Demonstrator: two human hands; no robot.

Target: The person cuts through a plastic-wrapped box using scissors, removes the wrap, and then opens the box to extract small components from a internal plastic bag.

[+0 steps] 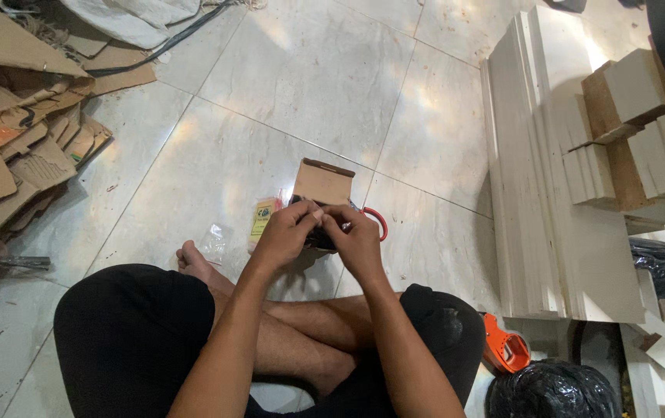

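I sit cross-legged on a tiled floor. My left hand (286, 232) and my right hand (357, 240) meet in front of me, both gripping a small dark object (318, 237) between the fingertips. What the dark object is cannot be told. Just beyond the hands stands a small open cardboard box (322, 182) with its flap up. A red loop-shaped part (380, 222) pokes out to the right of my right hand. A yellow packet (263, 219) lies on the floor left of the hands.
A clear plastic bag (215, 240) lies by my foot. Torn cardboard (15, 139) is heaped at the left. White boards (549, 193) are stacked at the right, with wood blocks (642, 131) beyond. An orange tool (505, 350) and a black bag (553, 391) lie by my right knee.
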